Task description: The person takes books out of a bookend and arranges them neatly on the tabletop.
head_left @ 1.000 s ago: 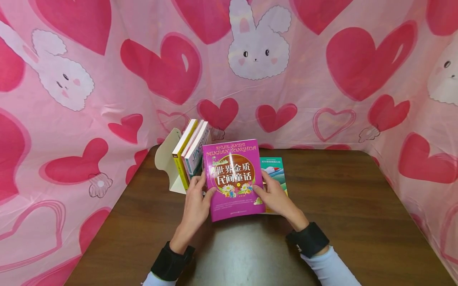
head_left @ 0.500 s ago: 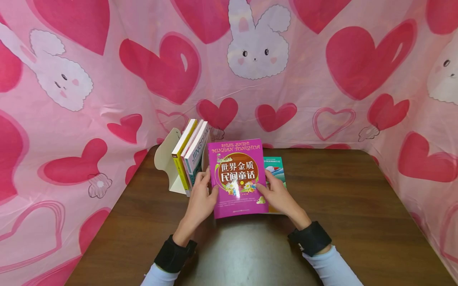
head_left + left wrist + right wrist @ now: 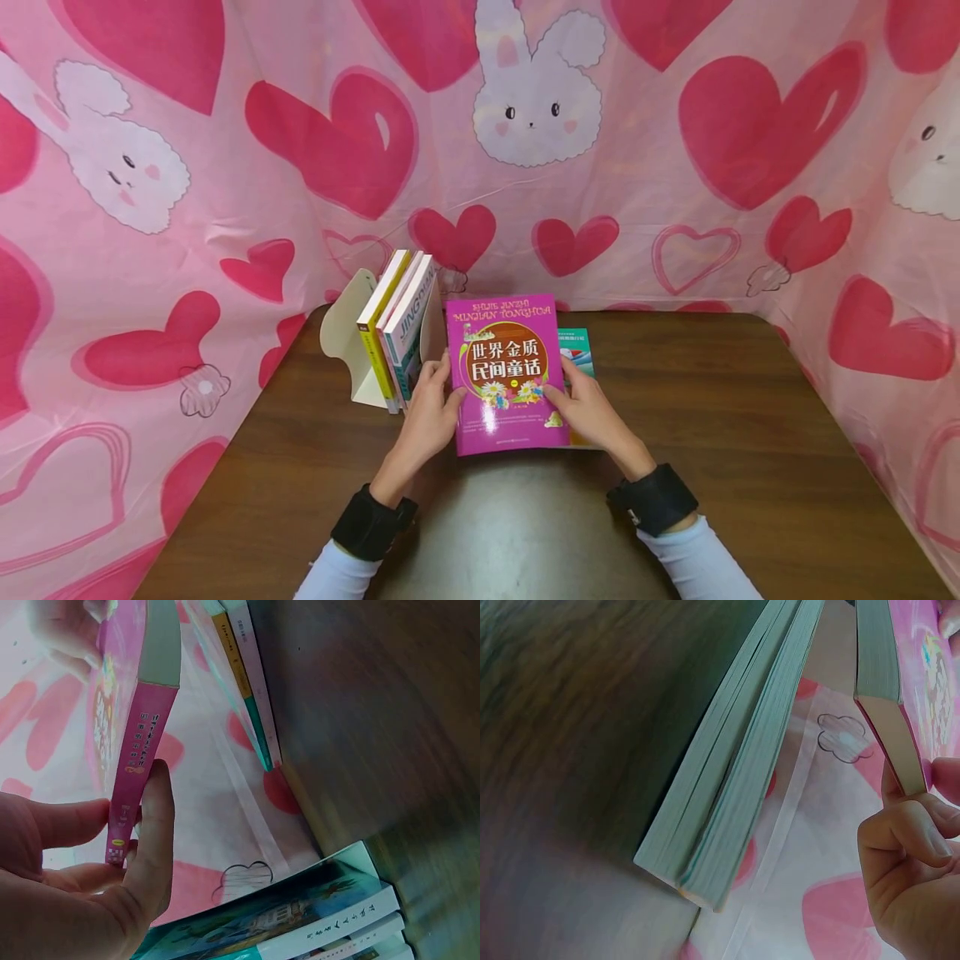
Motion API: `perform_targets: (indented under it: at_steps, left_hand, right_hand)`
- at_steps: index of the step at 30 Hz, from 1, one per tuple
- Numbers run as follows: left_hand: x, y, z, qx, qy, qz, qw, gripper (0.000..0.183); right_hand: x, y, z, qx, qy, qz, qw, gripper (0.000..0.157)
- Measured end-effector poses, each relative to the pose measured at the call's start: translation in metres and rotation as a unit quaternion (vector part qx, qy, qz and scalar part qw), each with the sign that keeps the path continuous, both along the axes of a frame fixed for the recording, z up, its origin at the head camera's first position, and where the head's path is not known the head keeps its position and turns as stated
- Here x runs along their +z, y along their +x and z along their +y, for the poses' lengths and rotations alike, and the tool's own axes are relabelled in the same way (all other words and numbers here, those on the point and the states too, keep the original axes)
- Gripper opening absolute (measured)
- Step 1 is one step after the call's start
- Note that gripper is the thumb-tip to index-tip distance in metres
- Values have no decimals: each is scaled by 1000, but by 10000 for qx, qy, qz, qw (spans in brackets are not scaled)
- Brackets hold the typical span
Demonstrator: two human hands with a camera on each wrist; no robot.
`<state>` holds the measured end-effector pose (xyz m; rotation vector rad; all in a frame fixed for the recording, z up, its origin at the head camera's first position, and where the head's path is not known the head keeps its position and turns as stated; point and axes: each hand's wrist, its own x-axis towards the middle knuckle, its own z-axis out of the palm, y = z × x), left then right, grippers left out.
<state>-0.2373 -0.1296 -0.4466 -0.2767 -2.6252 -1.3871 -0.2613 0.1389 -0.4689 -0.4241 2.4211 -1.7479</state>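
Both hands hold up a magenta paperback book (image 3: 510, 425), its flower-decorated cover facing the head camera. My left hand (image 3: 427, 412) grips its spine edge, thumb on the front and fingers behind; the printed spine (image 3: 137, 735) shows in the left wrist view. At the opposite edge my right hand (image 3: 596, 412) pinches the book the same way, near the page block (image 3: 877, 652) in the right wrist view. Behind it, a teal-covered book (image 3: 577, 343) tops a pair lying flat on the table, mostly hidden in the head view.
Left of the hands, a cream bookend (image 3: 347, 325) supports several upright books (image 3: 411, 321), one with a white spine (image 3: 322, 934). The brown wooden table (image 3: 720, 433) reaches back to a pink curtain (image 3: 637, 183) printed with hearts and rabbits.
The magenta book and both hands have shifted a little to the right, away from the upright books. More of the teal-covered book is now hidden.
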Motion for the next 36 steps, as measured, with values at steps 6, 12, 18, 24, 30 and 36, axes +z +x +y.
perform_targets:
  at_steps: [6, 12, 18, 24, 30, 36]
  left_hand:
    - [-5, -8, 2, -130, -79, 79, 9999, 67]
    - [-11, -16, 5, -144, -88, -15, 9999, 65]
    - [-15, -23, 10, -215, -121, -66, 9997, 64]
    - [-18, -29, 15, -310, -42, -136, 9994, 63]
    - [-20, -35, 20, -339, -72, -192, 9992, 62]
    - [-22, -41, 27, -336, 34, -367, 9988, 61]
  right_hand:
    - [2, -1, 6, -42, 67, -81, 9999, 65]
    - [3, -3, 11, -48, 250, -139, 9996, 65]
    - [3, -5, 15, -58, 383, -201, 9990, 65]
    - [4, -5, 18, -147, 509, -351, 9980, 64]
    - [5, -7, 23, -203, 631, -424, 9969, 65]
    - [4, -10, 28, -251, 940, -373, 9946, 73]
